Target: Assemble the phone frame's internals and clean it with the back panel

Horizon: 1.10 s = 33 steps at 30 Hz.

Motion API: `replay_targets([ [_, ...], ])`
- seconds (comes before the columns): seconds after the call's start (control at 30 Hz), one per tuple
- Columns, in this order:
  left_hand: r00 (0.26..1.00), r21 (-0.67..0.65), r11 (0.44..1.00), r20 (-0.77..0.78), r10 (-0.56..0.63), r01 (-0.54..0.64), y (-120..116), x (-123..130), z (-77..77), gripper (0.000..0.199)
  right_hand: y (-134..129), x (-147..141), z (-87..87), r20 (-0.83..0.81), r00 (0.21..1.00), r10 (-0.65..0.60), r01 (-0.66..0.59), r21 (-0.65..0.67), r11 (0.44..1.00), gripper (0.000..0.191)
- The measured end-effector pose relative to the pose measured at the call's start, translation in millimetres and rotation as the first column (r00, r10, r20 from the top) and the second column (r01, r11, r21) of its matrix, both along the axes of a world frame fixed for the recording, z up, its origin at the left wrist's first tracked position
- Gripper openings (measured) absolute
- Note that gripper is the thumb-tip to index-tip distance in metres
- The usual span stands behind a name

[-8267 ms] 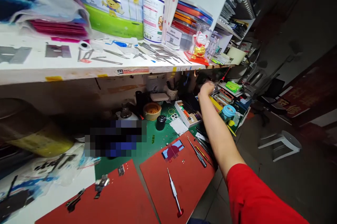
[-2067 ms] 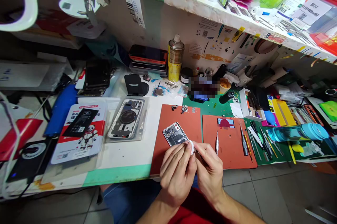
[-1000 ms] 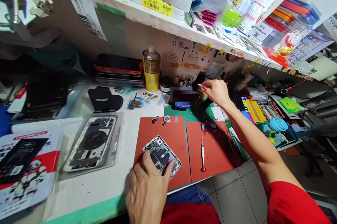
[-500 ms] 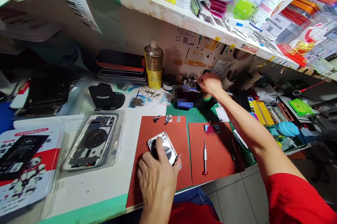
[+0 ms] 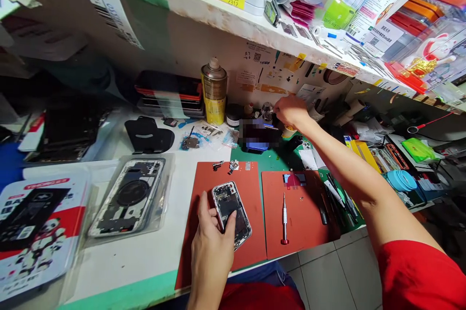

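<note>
My left hand (image 5: 214, 239) grips an opened smartphone (image 5: 233, 215) by its side edges, thumb lying over the dark inside. The phone has a white frame and its inner parts show; it is on or just above the left red-brown mat (image 5: 204, 179). My right hand (image 5: 291, 112) reaches to the back of the bench, fingers closed beside a small glass bottle (image 5: 267, 112). What those fingers hold, if anything, I cannot make out. Small metal phone parts (image 5: 233, 166) lie along the mat's top edge. A screwdriver (image 5: 284, 218) rests on the right mat (image 5: 273, 184).
Another phone housing (image 5: 131, 196) in a clear sleeve lies to the left, near a battery box (image 5: 40, 222). A spray can (image 5: 214, 91) stands at the back. Pens and tools (image 5: 342, 198) lie on the right. A loaded shelf (image 5: 225, 19) overhangs the bench.
My left hand has shifted from lying over the phone to holding its sides, and the phone now shows a dark inside instead of a bright glare. My right hand stays near the bottle.
</note>
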State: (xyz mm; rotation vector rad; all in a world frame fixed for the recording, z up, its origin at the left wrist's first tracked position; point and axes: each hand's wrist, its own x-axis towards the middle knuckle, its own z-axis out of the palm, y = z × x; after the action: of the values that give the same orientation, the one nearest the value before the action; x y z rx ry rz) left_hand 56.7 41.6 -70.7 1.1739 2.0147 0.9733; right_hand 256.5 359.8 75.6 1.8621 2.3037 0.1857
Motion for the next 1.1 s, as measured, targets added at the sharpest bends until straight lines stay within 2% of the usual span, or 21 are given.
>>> replay_targets([
  [0.13, 0.961, 0.028, 0.997, 0.272, 0.056, -0.066, -3.5, 0.1, -11.7, 0.071, 3.7, -5.9, 1.2, 0.032, 0.999, 0.008, -0.009, 0.031, 0.999, 0.037],
  [0.27, 0.829, 0.007, 0.994, 0.552, 0.091, -0.113, -4.6, 1.4, -18.1, 0.058, 4.3, -7.5, 0.3, 0.048, 0.999, 0.023, -0.025, 0.044, 0.999, 0.033],
  [0.37, 0.733, 0.002, 0.993, 0.675, 0.086, -0.119, -4.5, 1.7, -13.6, 0.065, 4.8, -9.8, 0.4, 0.06, 0.998, 0.02, -0.023, 0.052, 0.998, 0.026],
  [0.43, 0.614, -0.043, 0.988, 0.779, 0.126, -0.148, -5.5, 0.4, -4.5, 0.074, 4.5, -11.4, 3.3, 0.07, 0.998, 0.012, -0.016, 0.059, 0.998, 0.025],
  [0.57, 0.27, -0.208, 0.971, 0.934, 0.234, -0.119, -13.7, -8.2, 18.9, 0.087, -10.6, -7.5, 21.1, 0.057, 0.998, 0.008, -0.014, 0.1, 0.995, 0.023],
  [0.63, 0.103, -0.246, 0.964, 0.961, 0.256, -0.097, -19.9, -14.6, 26.5, 0.081, -34.1, -0.7, 31.5, 0.013, 0.999, 0.037, -0.038, 0.149, 0.988, 0.023],
  [0.7, -0.048, -0.252, 0.966, 0.967, 0.249, -0.054, -26.0, -21.4, 29.4, 0.066, -71.8, 6.4, 36.0, -0.053, 0.995, 0.084, -0.072, 0.206, 0.976, 0.032],
  [0.77, -0.152, -0.229, 0.973, 0.962, 0.226, 0.0, -31.4, -27.3, 29.0, 0.063, -122.2, 9.2, 30.9, -0.152, 0.974, 0.166, -0.124, 0.251, 0.96, 0.025],
  [0.8, -0.182, -0.208, 0.978, 0.961, 0.206, 0.01, -33.8, -29.6, 28.3, 0.063, -150.5, 7.6, 24.7, -0.317, 0.908, 0.274, -0.17, 0.319, 0.932, 0.021],
  [0.87, -0.21, -0.142, 0.99, 0.968, 0.136, -0.014, -37.8, -32.3, 26.8, 0.06, -207.2, -3.4, 7.3, -0.562, 0.717, 0.413, -0.23, 0.368, 0.901, 0.018],
  [0.93, -0.217, -0.056, 0.997, 0.975, 0.043, -0.053, -41.3, -32.5, 25.9, 0.051, -255.0, -23.5, -11.8, -0.678, 0.602, 0.422, -0.228, 0.361, 0.904, 0.016],
  [1.0, -0.219, 0.012, 0.996, 0.975, -0.031, -0.085, -44.7, -31.4, 25.4, 0.041, -286.1, -47.5, -27.4, -0.734, 0.551, 0.397, -0.191, 0.352, 0.916, 0.017],
  [1.1, -0.189, 0.073, 0.988, 0.977, -0.098, -0.136, -49.6, -29.8, 24.7, 0.033, -302.4, -77.3, -39.5, -0.761, 0.55, 0.344, -0.115, 0.339, 0.934, 0.017],
])
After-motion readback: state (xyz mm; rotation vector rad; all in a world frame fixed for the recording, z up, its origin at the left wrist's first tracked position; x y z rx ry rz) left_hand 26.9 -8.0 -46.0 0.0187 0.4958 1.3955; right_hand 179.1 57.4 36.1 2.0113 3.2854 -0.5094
